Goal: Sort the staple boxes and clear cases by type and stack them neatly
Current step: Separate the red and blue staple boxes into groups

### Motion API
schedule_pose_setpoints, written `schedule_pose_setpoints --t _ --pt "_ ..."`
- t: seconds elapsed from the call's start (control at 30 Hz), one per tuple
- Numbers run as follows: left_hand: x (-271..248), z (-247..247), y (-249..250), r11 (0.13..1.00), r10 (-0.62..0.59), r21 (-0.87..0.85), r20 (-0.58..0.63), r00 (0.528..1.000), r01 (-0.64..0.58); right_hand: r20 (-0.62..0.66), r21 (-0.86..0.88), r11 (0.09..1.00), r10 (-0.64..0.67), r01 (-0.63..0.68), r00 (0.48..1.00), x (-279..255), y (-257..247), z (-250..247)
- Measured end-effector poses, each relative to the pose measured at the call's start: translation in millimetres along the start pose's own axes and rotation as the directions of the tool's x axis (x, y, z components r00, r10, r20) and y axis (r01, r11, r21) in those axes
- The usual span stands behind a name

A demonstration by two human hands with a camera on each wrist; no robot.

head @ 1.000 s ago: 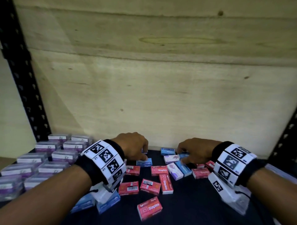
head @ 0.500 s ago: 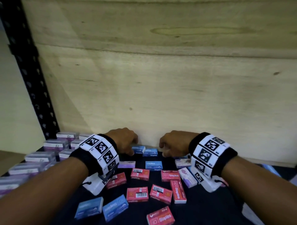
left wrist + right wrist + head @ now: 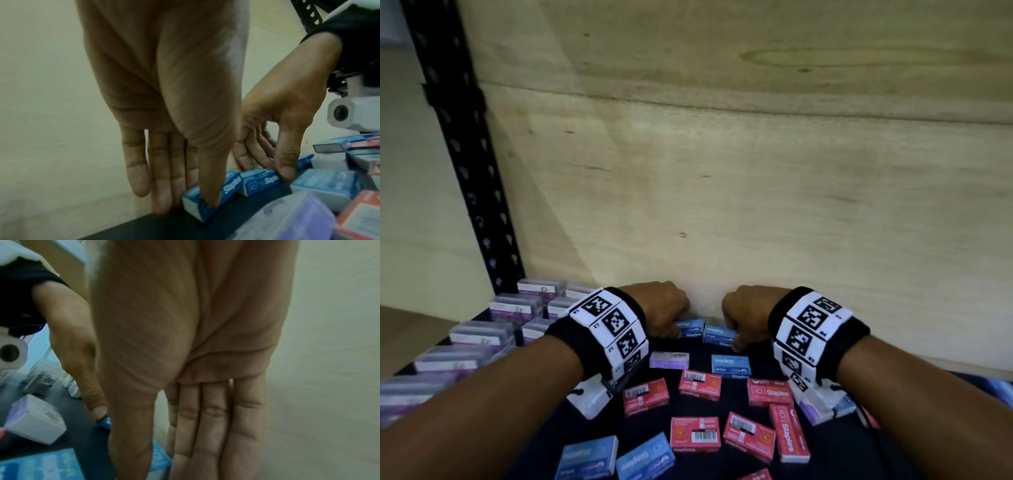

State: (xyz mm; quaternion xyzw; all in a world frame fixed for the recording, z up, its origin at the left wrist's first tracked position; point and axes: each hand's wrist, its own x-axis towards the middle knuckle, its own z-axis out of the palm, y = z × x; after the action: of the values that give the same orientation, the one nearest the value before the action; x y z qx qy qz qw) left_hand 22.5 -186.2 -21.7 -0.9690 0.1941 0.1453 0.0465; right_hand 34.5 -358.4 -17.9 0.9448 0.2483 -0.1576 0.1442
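The left hand (image 3: 164, 91) is pinching a small blue cardboard staple box (image 3: 213, 193) between its thumb on the near face and straight, close-set fingers (image 3: 162, 178) reaching down behind it. The right hand (image 3: 281, 113) is pinching a second blue staple box (image 3: 261, 180) the same way, thumb in front, fingers behind. Both boxes are sitting side by side at the back of the dark shelf surface (image 3: 722, 407), against the pale plywood back panel (image 3: 722, 171), probably so the panel squares them into the start of a blue row.

Outward, a third blue box (image 3: 730, 365) and a pale lilac box (image 3: 669, 359) are lying just in front, then scattered red cardboard staple boxes (image 3: 700, 383). More blue boxes (image 3: 645, 459) are lying nearest the person. Clear plastic cases with purple labels (image 3: 482, 332) are standing grouped at the left, beside the black perforated shelf upright (image 3: 465, 164).
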Motion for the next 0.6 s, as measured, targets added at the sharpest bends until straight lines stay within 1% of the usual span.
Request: schedule_pose_setpoints --t 0.1,0.23,0.3,0.47,0.6 --pt "-7.5 -0.9 -3.1 1.000 -0.024 0.017 0.024 0.999 0.024 0.001 -0.019 1.000 0.008 -0.008 1.000 0.4 -2.4 -2.5" --pt "-21.2 -5.7 -3.5 0.998 -0.058 0.035 0.031 0.998 0.057 0.063 -0.035 0.999 0.019 -0.017 0.998 -3.0 -5.2 -6.7" --pt "-29.0 -11.2 0.8 0.998 -0.053 0.042 0.031 0.998 0.052 0.061 -0.023 0.999 0.031 -0.030 0.998 -9.9 -4.3 -9.4" --pt "-44.3 -24.8 30.1 1.000 0.014 0.024 0.017 1.000 -0.014 0.004 0.015 0.995 0.098 -0.098 0.995 -46.7 16.6 -18.7" --pt "-51.7 -30.0 72.5 0.993 0.121 0.018 0.009 0.993 -0.121 0.043 0.036 0.978 0.203 -0.205 0.978 -90.6 47.3 -9.7"
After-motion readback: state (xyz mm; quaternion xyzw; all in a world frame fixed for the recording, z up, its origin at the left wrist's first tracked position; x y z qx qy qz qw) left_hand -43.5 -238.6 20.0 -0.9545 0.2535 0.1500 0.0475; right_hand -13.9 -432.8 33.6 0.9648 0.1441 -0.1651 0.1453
